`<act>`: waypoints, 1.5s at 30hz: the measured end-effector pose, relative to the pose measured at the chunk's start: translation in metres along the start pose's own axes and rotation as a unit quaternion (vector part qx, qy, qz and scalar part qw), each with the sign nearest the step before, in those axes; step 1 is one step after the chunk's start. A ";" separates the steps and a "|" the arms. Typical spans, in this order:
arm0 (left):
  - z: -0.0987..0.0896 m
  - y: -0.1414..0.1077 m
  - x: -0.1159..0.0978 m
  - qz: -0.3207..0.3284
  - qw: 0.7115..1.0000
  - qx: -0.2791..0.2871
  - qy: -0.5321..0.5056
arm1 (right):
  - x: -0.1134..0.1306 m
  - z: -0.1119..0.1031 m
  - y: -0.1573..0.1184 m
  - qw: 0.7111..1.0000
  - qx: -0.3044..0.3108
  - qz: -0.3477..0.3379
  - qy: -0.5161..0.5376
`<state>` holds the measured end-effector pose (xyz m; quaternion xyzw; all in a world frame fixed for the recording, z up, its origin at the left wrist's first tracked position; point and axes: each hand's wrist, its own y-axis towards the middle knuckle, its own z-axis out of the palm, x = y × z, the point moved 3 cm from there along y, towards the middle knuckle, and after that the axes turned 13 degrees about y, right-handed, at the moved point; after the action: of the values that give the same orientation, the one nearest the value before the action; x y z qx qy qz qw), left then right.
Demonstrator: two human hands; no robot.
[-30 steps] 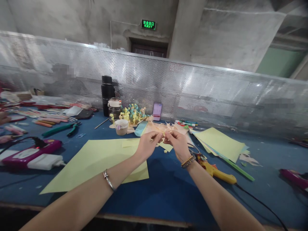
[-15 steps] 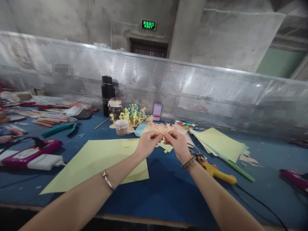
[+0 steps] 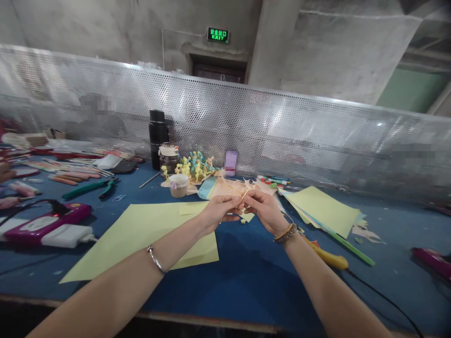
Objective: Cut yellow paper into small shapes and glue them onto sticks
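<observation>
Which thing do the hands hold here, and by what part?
The left hand and right hand pinch a thin pale paper strip between their fingertips, at its lower end.

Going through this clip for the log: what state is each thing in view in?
left hand: pinching paper strip
right hand: pinching paper strip
black flask: upright
pliers: lying on the table
yellow sheet: lying flat
exit sign: lit

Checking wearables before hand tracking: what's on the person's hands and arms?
The left hand and right hand are bare, with no gloves or sleeves. A slim silver bangle circles the left arm above the hand; stacked gold-and-dark beaded bracelets circle the right.
</observation>
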<state>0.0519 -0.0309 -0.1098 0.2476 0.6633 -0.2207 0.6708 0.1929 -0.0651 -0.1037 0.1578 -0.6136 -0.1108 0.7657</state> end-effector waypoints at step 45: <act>0.004 -0.003 -0.003 0.070 0.991 -0.053 0.098 | 0.004 -0.007 0.000 0.998 -0.055 -0.016 -0.032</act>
<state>0.0532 -0.0356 -0.1072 0.2778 0.7179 -0.1122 0.6284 0.2008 -0.0658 -0.1009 0.1220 -0.6279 -0.1613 0.7515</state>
